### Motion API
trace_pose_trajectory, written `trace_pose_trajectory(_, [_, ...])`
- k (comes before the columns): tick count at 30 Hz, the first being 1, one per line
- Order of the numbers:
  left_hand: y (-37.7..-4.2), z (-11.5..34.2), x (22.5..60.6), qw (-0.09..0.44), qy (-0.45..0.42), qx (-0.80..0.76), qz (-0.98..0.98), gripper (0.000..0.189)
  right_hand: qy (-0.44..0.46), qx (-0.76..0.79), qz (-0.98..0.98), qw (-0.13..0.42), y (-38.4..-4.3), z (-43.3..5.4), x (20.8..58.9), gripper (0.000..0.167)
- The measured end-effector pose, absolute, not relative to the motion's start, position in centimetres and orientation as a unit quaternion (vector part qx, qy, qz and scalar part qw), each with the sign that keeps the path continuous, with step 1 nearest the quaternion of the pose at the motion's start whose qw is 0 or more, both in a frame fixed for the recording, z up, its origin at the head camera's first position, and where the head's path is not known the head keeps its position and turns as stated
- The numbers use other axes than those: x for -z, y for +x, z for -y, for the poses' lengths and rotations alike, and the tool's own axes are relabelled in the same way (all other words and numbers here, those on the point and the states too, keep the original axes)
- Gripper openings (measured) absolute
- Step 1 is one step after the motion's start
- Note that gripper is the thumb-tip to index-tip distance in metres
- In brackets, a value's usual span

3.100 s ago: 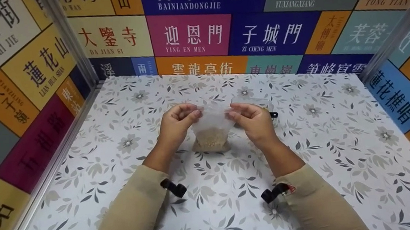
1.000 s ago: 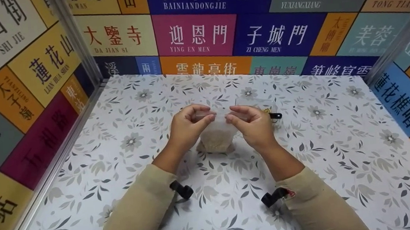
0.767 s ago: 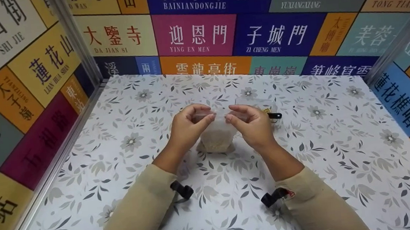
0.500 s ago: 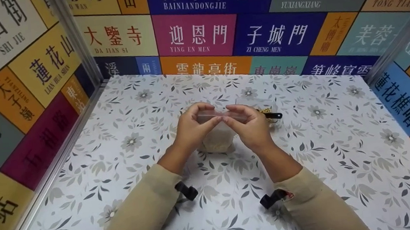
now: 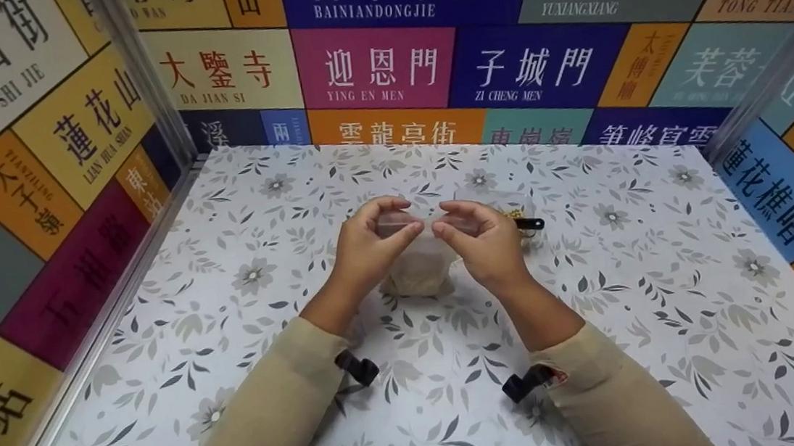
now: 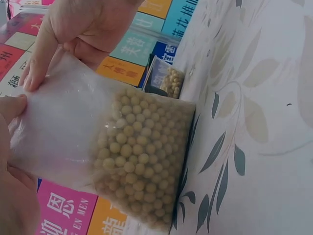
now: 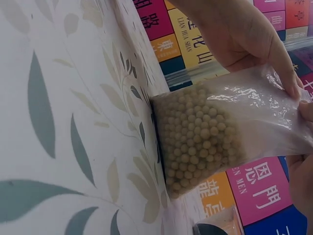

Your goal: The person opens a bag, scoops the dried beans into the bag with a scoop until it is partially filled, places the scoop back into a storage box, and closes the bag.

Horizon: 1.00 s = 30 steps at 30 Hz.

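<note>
A translucent plastic bag (image 5: 417, 268) stands upright on the table, its lower half filled with round pale-yellow soybeans (image 6: 142, 152). My left hand (image 5: 373, 243) pinches the top of the bag on the left side, between thumb and fingers. On the other side, my right hand (image 5: 488, 243) pinches the same top edge. Only a small gap separates the two thumb tips in the head view. Above the beans the plastic is slack and wrinkled, as the right wrist view shows of the bag (image 7: 215, 127).
Behind my right hand sits a clear container (image 5: 493, 199) with yellow beans in it and a black handle (image 5: 532, 223) sticking out to the right. The table (image 5: 259, 382) has a floral cover. Printed sign panels (image 5: 375, 68) wall in the back and sides.
My hands have drawn closer together along the bag's top since the oldest frame. Half a second ago the thumb tips met; now they are slightly apart. The bag stays in place.
</note>
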<state>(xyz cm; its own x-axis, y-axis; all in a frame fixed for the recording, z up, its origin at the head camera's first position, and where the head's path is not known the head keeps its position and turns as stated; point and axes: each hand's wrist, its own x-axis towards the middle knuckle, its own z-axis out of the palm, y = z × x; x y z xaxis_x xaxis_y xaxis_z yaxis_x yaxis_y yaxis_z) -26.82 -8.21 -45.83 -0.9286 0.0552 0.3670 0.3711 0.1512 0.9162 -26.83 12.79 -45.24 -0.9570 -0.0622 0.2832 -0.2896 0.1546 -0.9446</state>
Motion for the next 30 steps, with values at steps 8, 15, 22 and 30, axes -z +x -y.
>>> trace_pose_trajectory(8, [-28.2, 10.6, 46.2, 0.133, -0.085, 0.669, 0.726, 0.034, 0.097, -0.666, 0.730, 0.119, -28.4, -14.3, 45.4, 0.037])
trace_pose_trajectory(15, [-28.9, 11.9, 46.4, 0.120, -0.070, 0.700, 0.700, 0.032, 0.073, -0.668, 0.731, 0.121, -29.0, -14.7, 45.3, 0.034])
trace_pose_trajectory(22, [-29.3, 12.7, 46.4, 0.146, -0.083, 0.709, 0.685, 0.028, 0.081, -0.675, 0.726, 0.104, -29.6, -13.9, 45.2, 0.032])
trace_pose_trajectory(30, [-29.4, 12.6, 46.4, 0.158, -0.085, 0.712, 0.679, 0.028, 0.100, -0.675, 0.722, 0.110, -29.7, -13.7, 45.2, 0.027])
